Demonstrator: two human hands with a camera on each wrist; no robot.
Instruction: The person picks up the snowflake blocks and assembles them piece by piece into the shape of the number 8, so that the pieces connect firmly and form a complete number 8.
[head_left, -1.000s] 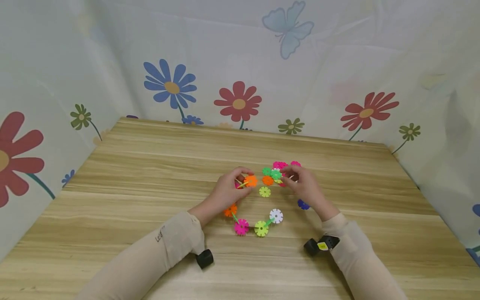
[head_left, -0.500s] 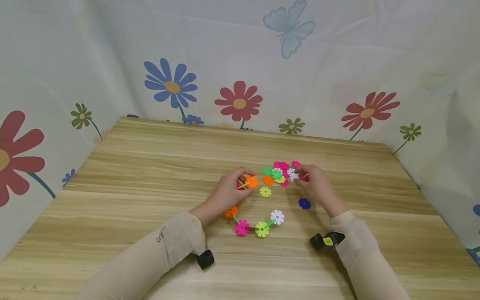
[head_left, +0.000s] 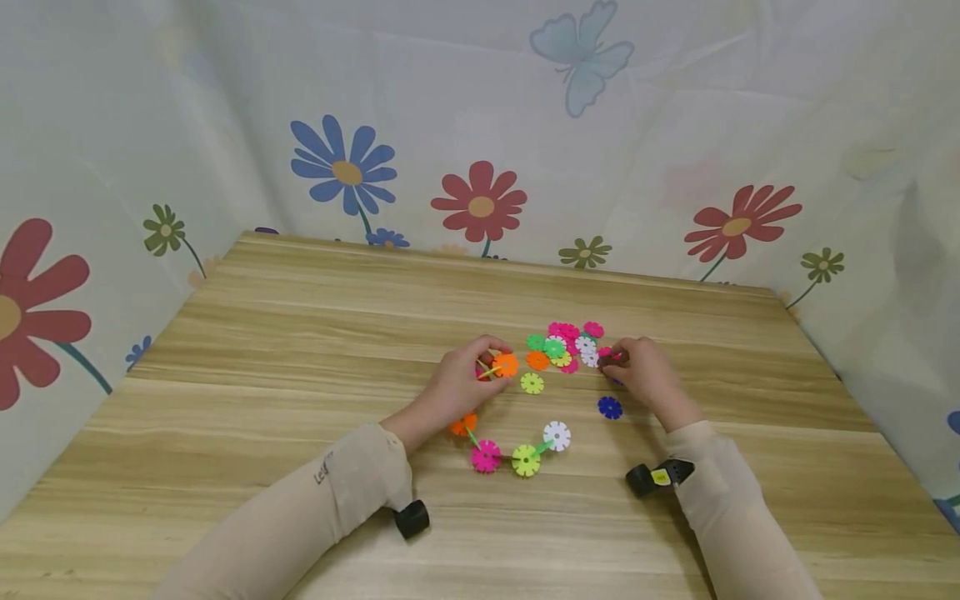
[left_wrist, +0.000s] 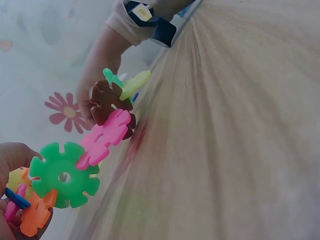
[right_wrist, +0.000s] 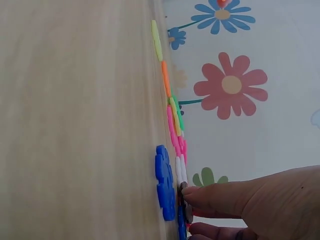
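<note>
My left hand [head_left: 450, 387] pinches an orange notched disc [head_left: 506, 365] at one end of a linked chain. The chain curves toward me through a pink disc [head_left: 486, 456] and a yellow-green disc [head_left: 526, 460] to a white disc [head_left: 557, 436]. In the left wrist view a green disc [left_wrist: 65, 175], a pink one [left_wrist: 104, 138] and a brown one [left_wrist: 105, 102] are joined beyond the left hand [left_wrist: 15, 157]. My right hand [head_left: 651, 379] pinches a dark disc [right_wrist: 187, 209] at the right edge of the loose pile, thumb and fingers at the tabletop; the fingers partly hide it.
Loose pink, green, white, orange and yellow discs overlap left of my right hand. A yellow-green disc [head_left: 532, 383] and a blue disc [head_left: 611, 407] lie nearer me on the wooden table [head_left: 300, 333]. A flower-printed cloth [head_left: 405, 100] stands behind the table.
My right hand has moved rightward from the green disc, past the white discs, to the dark disc and now pinches it. The left hand keeps its grip and is nearly still.
</note>
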